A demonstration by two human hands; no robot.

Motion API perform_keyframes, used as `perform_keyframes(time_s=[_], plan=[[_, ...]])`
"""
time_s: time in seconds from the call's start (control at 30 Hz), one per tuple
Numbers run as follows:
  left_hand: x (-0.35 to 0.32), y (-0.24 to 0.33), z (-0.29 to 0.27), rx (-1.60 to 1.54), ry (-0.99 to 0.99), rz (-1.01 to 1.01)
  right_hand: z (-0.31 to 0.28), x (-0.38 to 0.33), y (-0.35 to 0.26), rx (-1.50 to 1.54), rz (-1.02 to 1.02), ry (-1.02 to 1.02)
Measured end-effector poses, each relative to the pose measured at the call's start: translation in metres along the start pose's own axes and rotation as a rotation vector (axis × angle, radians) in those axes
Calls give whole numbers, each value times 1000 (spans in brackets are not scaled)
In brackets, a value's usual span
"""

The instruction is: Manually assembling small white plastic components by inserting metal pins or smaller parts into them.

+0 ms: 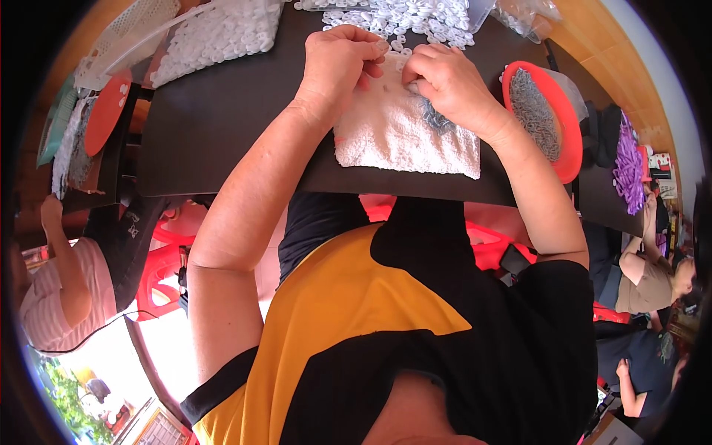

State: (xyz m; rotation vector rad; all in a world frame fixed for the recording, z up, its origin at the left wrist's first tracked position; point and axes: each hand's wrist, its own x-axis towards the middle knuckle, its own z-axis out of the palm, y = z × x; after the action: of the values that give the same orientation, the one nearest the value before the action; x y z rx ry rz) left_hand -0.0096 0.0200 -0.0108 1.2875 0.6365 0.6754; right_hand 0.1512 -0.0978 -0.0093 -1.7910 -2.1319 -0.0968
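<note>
A white cloth (397, 144) lies at the near edge of the dark table, with a small heap of grey metal pieces (436, 119) on it. Above the cloth's far left corner, my left hand (341, 63) is closed in a pinch; whatever sits between thumb and forefinger is too small to name. My right hand (451, 80) is beside the grey heap, fingers curled together. A greyish bit shows at its fingertips, but I cannot make out what it is. Just beyond both hands spreads a pile of small white oval plastic rings (426, 21).
At the right, a red basin (569, 141) holds many grey metal pieces. A clear bag of white plastic parts (219, 44) lies at the far left. Beyond the table's left end is another red dish (108, 115); purple strips (629, 167) lie far right. Other people sit on both sides.
</note>
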Motion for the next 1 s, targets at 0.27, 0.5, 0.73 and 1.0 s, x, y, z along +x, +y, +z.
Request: perform_keyframes(time_s=[0.27, 0.5, 0.73, 1.0], plan=[[-1, 1, -1, -8, -6, 2, -8, 1, -7, -9, 36, -42], [-1, 2, 2, 2, -19, -9, 3, -4, -8, 9, 69, 157], [-4, -1, 5, -58, -101, 8, -19, 12, -17, 60, 204, 241], [-6, 3, 6, -104, -151, -37, -13, 16, -17, 253, 114, 414]])
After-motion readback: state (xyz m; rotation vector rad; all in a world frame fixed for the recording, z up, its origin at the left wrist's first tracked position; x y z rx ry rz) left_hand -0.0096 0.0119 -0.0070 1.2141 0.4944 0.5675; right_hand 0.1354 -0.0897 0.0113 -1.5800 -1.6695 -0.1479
